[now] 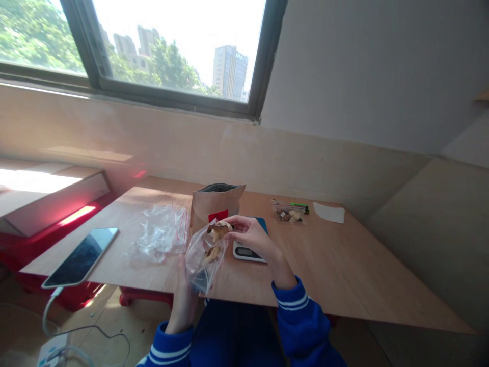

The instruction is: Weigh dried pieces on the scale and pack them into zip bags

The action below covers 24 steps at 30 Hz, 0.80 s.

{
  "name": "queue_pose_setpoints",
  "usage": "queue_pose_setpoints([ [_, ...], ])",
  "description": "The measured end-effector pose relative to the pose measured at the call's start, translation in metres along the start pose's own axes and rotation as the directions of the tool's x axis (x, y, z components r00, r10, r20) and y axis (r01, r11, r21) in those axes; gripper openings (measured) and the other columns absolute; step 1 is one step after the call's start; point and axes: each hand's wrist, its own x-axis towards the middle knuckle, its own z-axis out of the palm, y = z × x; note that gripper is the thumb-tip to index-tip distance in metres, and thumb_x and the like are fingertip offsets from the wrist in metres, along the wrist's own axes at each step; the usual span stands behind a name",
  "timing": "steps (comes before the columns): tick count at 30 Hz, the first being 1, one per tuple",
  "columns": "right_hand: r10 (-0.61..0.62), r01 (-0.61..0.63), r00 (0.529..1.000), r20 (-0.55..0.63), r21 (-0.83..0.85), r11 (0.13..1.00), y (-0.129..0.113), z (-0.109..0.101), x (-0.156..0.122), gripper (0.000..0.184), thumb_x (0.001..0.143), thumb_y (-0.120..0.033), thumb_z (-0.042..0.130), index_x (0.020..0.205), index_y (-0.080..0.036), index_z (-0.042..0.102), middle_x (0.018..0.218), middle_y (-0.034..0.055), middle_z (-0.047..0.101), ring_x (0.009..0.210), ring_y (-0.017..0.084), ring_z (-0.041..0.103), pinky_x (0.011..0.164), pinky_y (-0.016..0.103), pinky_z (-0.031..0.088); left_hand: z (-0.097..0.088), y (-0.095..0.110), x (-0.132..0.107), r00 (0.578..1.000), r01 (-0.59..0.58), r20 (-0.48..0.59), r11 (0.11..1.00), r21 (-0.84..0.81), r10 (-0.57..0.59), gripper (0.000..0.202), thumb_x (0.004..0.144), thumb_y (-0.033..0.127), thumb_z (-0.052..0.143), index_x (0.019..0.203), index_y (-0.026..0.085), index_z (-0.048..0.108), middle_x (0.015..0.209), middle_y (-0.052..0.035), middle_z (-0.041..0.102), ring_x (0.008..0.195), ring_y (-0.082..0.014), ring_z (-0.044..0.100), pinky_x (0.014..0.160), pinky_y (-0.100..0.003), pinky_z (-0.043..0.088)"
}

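My left hand [185,295] is closed round the side of a clear plastic bag [196,264], tilted near the table's front edge. Inside it lies a dried mushroom piece [211,254]. At the bag's mouth, my right hand [252,237] pinches another dried mushroom piece [217,232], brown-edged and pale. A white kitchen scale [240,251] with a dark display sits partly hidden under my right hand. Just behind the bag stands an open brown paper pouch [202,209] with a red label.
Crumpled clear zip bags [162,233] lie to the left, with a charging phone [82,257] on the table's left edge. A zip bag of mushrooms [288,214], a green-and-black pen [300,205] and white paper [329,213] lie at the back right of the wooden table [355,275].
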Motion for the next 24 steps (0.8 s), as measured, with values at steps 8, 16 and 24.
queue_pose_setpoints([
  [8, -0.184, 0.17, 0.93, -0.319, -0.07, 0.983, -0.021, -0.013, 0.044, 0.043, 0.067, -0.042, 0.076, 0.1, -0.017, 0.066, 0.093, 0.0031, 0.069, 0.08, 0.014, 0.064, 0.075, 0.027, 0.051, -0.013, -0.008, 0.007, 0.998, 0.019, -0.063, 1.0, -0.008, -0.019, 0.075, 0.079, 0.069, 0.045, 0.132, 0.017, 0.052, 0.102, -0.0133, 0.071, 0.069, -0.0187, 0.064, 0.044, -0.022, 0.041],
  [16, -0.265, 0.124, 0.963, -0.049, -0.794, 0.596, -0.045, -0.029, 0.084, 0.026, 0.084, -0.035, 0.063, 0.1, -0.016, 0.07, 0.101, 0.0081, 0.069, 0.097, 0.021, 0.058, 0.088, 0.036, 0.042, -0.014, -0.008, 0.006, 0.997, 0.007, -0.073, 1.0, -0.02, -0.009, 0.067, 0.08, 0.066, 0.047, 0.126, 0.017, 0.055, 0.088, -0.0092, 0.072, 0.066, -0.0176, 0.064, 0.047, -0.023, 0.046],
  [24, -0.282, 0.036, 0.951, -0.127, -0.86, 0.508, -0.039, -0.02, 0.083, 0.026, 0.089, -0.024, 0.053, 0.113, -0.018, 0.062, 0.113, 0.0088, 0.064, 0.107, 0.024, 0.052, 0.096, 0.043, 0.036, -0.016, -0.004, 0.007, 0.996, -0.037, -0.081, 0.999, -0.027, 0.035, 0.072, 0.08, 0.067, 0.047, 0.133, 0.019, 0.048, 0.084, -0.0062, 0.071, 0.064, -0.0167, 0.063, 0.047, -0.022, 0.047],
])
